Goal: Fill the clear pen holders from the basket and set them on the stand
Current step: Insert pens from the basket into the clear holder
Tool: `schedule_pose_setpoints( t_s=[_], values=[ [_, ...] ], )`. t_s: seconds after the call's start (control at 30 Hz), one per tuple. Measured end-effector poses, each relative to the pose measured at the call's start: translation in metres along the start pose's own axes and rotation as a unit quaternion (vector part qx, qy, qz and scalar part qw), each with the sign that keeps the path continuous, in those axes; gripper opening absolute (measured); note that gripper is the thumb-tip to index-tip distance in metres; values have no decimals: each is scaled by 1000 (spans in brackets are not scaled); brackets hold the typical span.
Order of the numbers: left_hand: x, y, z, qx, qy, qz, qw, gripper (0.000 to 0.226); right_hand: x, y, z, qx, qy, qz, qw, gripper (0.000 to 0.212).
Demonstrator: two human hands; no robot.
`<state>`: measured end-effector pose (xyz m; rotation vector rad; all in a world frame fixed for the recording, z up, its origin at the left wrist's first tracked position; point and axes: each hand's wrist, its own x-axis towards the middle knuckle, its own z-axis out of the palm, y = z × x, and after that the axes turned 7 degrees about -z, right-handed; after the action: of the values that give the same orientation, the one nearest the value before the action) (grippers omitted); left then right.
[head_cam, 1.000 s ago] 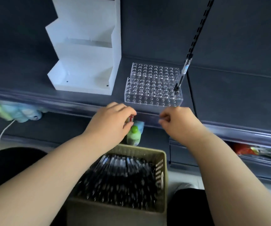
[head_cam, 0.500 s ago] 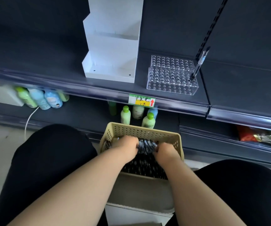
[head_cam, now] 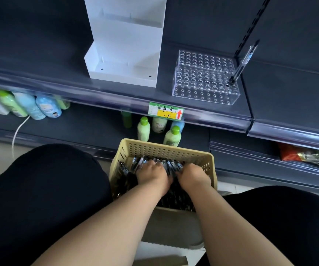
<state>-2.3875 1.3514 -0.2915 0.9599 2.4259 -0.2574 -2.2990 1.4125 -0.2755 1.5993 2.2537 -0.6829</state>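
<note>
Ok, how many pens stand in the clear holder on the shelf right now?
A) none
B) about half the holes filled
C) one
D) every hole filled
C: a single pen leans in a hole at the right edge of the clear holder; every other hole is empty.

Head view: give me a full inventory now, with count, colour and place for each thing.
stand: one, white, tiered, on upper shelf, left of holder
pen holder: one, clear, upper shelf, right of stand
pen: one, dark-tipped, leaning in holder's right side
basket: one, beige, bottom centre, below the shelves
basket pens: many, dark, lying in basket
price label: one, green and yellow with red arrow, upper shelf edge
bottles: about nine, green, blue, white, on lower shelf
cord: one, white, lower left
packet: one, red, lower right
left hand: fingers down among basket pens
right hand: likewise, beside it
</note>
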Motion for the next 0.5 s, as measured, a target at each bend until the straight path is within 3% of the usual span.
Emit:
schedule_pose_setpoints(
  t_s=[0.13, 0.3, 0.5],
  values=[
    [1, 5, -6, 14, -26, -7, 1000, 49, 8, 2, -13, -26, -43, -3, 999, 30],
    [-4, 2, -19, -4, -74, -27, 997, 52, 5, 4, -39, -48, -73, -50, 995, 23],
    [-11, 2, -26, 86, -118, 42, 988, 41, -22, 3, -66, -58, -80, -115, 988, 16]
  ],
)
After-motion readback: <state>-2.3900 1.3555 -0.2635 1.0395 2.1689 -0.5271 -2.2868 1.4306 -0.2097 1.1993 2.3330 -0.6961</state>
